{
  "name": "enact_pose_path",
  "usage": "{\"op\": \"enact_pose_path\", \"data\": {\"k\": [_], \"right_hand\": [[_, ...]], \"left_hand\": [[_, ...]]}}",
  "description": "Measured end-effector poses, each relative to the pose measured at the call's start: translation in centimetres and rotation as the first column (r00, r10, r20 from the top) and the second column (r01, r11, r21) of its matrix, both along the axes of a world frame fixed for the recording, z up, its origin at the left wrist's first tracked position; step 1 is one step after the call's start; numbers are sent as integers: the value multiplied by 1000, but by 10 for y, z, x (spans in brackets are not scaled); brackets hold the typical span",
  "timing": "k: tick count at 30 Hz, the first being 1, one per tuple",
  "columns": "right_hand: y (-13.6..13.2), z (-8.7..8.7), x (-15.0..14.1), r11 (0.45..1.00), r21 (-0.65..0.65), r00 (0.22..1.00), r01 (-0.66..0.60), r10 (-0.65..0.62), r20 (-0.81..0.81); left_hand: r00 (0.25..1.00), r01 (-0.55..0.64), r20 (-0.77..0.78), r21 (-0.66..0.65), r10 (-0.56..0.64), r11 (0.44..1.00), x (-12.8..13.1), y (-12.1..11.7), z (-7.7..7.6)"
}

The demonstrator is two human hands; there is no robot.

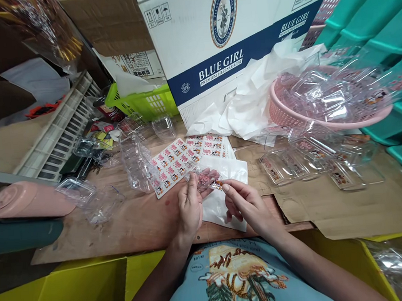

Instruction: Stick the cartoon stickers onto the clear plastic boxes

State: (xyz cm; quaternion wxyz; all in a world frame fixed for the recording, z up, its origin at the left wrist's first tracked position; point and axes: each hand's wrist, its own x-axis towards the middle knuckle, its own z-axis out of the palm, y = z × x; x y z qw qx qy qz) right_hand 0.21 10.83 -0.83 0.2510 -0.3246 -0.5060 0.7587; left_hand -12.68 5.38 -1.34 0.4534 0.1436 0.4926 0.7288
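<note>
My left hand (191, 198) is closed round a small clear plastic box (203, 179), its thumb on the near side and its fingers showing through behind. Pink lettering and a small orange, white and black cartoon sticker (217, 184) lie on the box. My right hand (248, 202) pinches at the sticker's right end with thumb and index finger; the other fingers curl below. Beneath both hands is a white glossy backing sheet (228, 213). Behind it, sheets of the same printed stickers (171, 166) overlap on the wooden table.
Several clear boxes (135, 162) are nested at left, near a pink bottle (28, 199). Stickered boxes (278, 165) stand at right, below a pink basket (287, 107) heaped with more. A large beer carton (193, 36), green basket (142, 102) and teal bins (367, 15) are behind.
</note>
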Motion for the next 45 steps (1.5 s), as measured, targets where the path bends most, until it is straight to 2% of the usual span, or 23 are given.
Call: {"op": "enact_pose_path", "data": {"k": [7, 10, 14, 18, 20, 21, 22, 23, 24, 25, 26, 27, 28, 30, 32, 33, 34, 37, 38, 41, 42, 43, 45], "right_hand": [[11, -10, -8, 993, -84, 996, 78, -81, -34], [16, -7, -9, 993, -86, 997, 80, -79, 18], [21, -3, -8, 999, -5, 994, 35, -34, 100], [28, -7, -6, 995, 96, 995, 9, -19, 102], [29, -11, -5, 981, 194, 993, 14, -37, 115], [29, -11, -5, 958, 287, 989, 28, -68, 129], [26, -11, -4, 907, 419, 984, 42, -110, 139], [22, -9, -3, 819, 572, 978, 47, -153, 139], [17, -6, -1, 690, 722, 975, 41, -186, 122], [11, -1, 2, 539, 842, 976, 26, -196, 96], [4, 5, 5, 392, 920, 980, 11, -185, 68], [-3, 13, 10, 273, 962, 986, 10, -163, 36], [-9, 20, 15, 188, 982, 991, 19, -133, 6], [-16, 34, 25, 78, 996, 995, 47, -90, -40], [-17, 43, 31, 20, 998, 997, 56, -53, -54], [-15, 43, 32, 35, 999, 998, 42, -44, -40], [-11, 42, 31, 88, 996, 999, 28, -49, -24], [4, 31, 26, 354, 933, 993, 57, -113, -18], [9, 27, 24, 418, 905, 992, 75, -127, -24], [14, 25, 25, 524, 845, 991, 109, -126, -50], [14, 27, 26, 586, 803, 991, 114, -129, -47], [14, 29, 26, 671, 733, 991, 115, -129, -37], [14, 33, 26, 856, 510, 995, 90, -97, -12]], "left_hand": [[988, -4, 156, 12, 2, 1000, 2, 2, -1], [965, 75, 248, 56, -87, 996, -1, 3, 0], [924, 177, 328, 89, -196, 980, -9, 4, 0], [929, 227, 274, 112, -250, 967, -12, 5, 0], [939, 227, 236, 114, -248, 967, -8, 5, 0], [950, 201, 222, 107, -221, 974, -6, 5, 1], [960, 166, 212, 94, -182, 982, -3, 5, 1], [970, 127, 200, 80, -140, 989, 1, 5, 1], [976, 98, 188, 69, -109, 993, 4, 5, 2], [980, 83, 177, 65, -94, 994, 7, 5, 2], [981, 83, 168, 69, -93, 994, 10, 5, 3], [981, 86, 168, 77, -98, 993, 11, 5, 3], [979, 80, 182, 79, -94, 994, 10, 6, 4], [966, 42, 253, 68, -58, 997, 5, 7, 6], [942, 1, 336, 51, -18, 999, -4, 8, 8], [932, -1, 362, 53, -18, 999, -7, 8, 9], [926, 13, 376, 62, -36, 998, -9, 7, 10], [915, 83, 389, 74, -105, 994, -7, 4, 13], [913, 102, 390, 71, -122, 992, -5, 3, 13], [914, 114, 384, 69, -132, 991, 0, 1, 11], [916, 114, 378, 72, -133, 991, 1, 1, 10], [918, 118, 371, 74, -138, 990, 1, 0, 8], [923, 132, 356, 69, -148, 989, 2, 1, 6]]}}
